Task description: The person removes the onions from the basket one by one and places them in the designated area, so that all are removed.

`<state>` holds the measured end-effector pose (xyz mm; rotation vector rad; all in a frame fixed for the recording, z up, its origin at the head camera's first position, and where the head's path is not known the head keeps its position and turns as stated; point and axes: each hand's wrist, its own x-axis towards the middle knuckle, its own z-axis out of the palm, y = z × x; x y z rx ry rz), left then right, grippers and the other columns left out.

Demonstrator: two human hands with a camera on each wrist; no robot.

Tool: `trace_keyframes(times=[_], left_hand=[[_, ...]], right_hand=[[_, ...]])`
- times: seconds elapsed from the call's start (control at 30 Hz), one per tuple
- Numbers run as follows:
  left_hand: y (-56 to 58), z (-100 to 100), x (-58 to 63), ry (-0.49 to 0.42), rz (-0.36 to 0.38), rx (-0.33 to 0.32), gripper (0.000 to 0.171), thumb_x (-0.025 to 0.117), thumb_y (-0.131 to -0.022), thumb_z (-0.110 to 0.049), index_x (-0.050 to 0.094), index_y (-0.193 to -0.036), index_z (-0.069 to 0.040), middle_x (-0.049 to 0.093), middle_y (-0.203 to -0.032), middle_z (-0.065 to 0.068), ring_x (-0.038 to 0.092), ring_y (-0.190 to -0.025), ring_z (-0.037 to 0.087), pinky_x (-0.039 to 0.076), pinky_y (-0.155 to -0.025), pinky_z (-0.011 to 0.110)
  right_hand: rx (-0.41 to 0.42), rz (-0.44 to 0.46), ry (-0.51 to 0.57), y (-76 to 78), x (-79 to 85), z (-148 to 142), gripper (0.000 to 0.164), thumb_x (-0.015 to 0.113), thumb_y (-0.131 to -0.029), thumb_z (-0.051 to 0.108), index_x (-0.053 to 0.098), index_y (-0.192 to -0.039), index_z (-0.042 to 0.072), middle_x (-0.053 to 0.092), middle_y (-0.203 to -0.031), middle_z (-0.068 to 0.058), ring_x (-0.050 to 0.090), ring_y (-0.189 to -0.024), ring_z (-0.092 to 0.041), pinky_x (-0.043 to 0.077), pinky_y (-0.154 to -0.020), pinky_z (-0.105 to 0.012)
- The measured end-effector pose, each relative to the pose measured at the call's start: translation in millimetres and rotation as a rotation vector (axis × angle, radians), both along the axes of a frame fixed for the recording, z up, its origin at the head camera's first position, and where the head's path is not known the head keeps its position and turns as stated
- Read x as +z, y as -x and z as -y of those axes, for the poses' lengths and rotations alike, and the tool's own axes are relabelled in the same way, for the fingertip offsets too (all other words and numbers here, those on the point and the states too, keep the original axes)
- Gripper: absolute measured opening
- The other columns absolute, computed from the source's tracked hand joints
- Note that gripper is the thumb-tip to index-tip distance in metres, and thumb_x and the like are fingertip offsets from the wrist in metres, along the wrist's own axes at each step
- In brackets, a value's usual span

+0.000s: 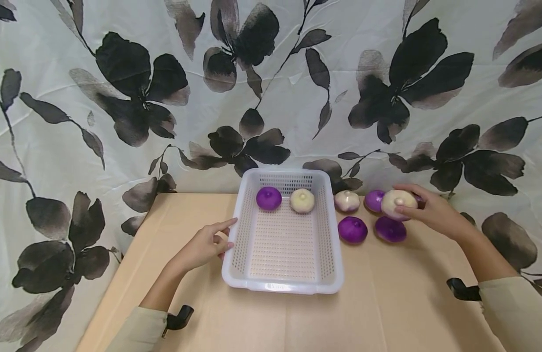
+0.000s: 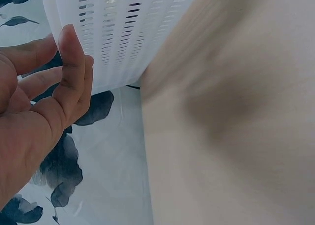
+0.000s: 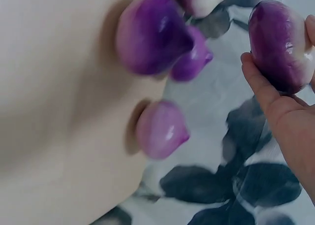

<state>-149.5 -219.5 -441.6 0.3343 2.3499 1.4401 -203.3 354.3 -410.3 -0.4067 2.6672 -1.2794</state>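
My right hand (image 1: 433, 212) grips an onion (image 1: 398, 204), pale on top and purple beneath, lifted over other onions. The right wrist view shows this onion's purple side (image 3: 275, 45) between fingers and thumb. At the left, my left hand (image 1: 205, 247) touches the rim of a white perforated plastic basket (image 1: 284, 287) with its fingertips; from the left wrist view, its fingers (image 2: 71, 62) overlap the outer wall. Inside the basket, toward the far end, lie a purple onion (image 1: 269, 198) and a pale onion (image 1: 302, 201), side by side.
Right of the basket sit a white-and-purple onion (image 1: 347, 201), a purple onion (image 1: 352, 230) and another purple onion (image 1: 390, 229). Farther back is a smaller purple onion (image 1: 374, 200); a lighter purple onion (image 3: 162, 129) lies near the table's edge. Flowered cloth (image 1: 271, 88) hangs behind the table (image 1: 363, 313).
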Motion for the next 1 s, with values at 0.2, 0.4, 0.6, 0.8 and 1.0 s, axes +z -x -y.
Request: trace_keyframes(times=[0.2,0.4,0.6,0.8,1.0], left_hand=[[-0.3,0.0,-0.2,0.010,0.003,0.005,0.065,0.064,-0.096,0.004,0.041,-0.156,0.001,0.054,-0.122,0.026,0.063,-0.071,0.020,0.060,-0.063,0.034],[-0.7,-1.0,-0.6,0.010,0.010,0.007,0.065,0.064,-0.096,0.004,0.041,-0.156,0.001,0.055,-0.121,0.026,0.064,-0.069,0.020,0.062,-0.065,0.043],[-0.2,-2.3,0.6,-0.004,0.006,0.012,0.065,0.063,-0.096,0.005,0.040,-0.156,0.001,0.054,-0.120,0.027,0.064,-0.069,0.020,0.060,-0.062,0.033],[0.3,-3.3,1.9,0.001,0.010,0.008,0.065,0.063,-0.096,0.004,0.040,-0.156,0.001,0.053,-0.121,0.027,0.064,-0.069,0.020,0.060,-0.062,0.031],[0.3,-2.7,1.1,-0.001,0.019,0.009,0.065,0.063,-0.096,0.004,0.040,-0.156,0.001,0.053,-0.121,0.027,0.064,-0.069,0.020,0.060,-0.062,0.033]], right_hand=[[-0.076,-0.019,-0.080,-6.9,-11.4,-30.4,0.060,0.064,-0.104,0.027,0.041,-0.154,0.005,0.044,-0.143,-0.008,0.045,-0.107,0.015,0.045,-0.080,-0.005],[-0.137,-0.035,-0.060,-15.1,-27.7,-49.7,0.056,0.063,-0.104,0.021,0.040,-0.151,0.000,0.045,-0.142,-0.008,0.043,-0.112,0.006,0.041,-0.079,-0.003],[-0.202,0.062,-0.104,-17.8,-35.8,-61.7,0.065,0.057,-0.106,0.034,0.031,-0.156,0.001,0.028,-0.158,-0.036,0.037,-0.133,-0.057,0.054,-0.094,-0.047],[-0.242,0.216,-0.160,-20.1,-44.5,-75.5,0.080,0.050,-0.107,0.047,0.020,-0.157,-0.009,0.014,-0.155,-0.049,0.019,-0.138,-0.071,0.031,-0.104,-0.082],[-0.261,0.291,-0.212,-22.0,-58.3,-85.5,0.087,0.044,-0.107,0.053,0.017,-0.153,-0.016,0.015,-0.149,-0.055,0.023,-0.136,-0.070,0.032,-0.107,-0.079]])
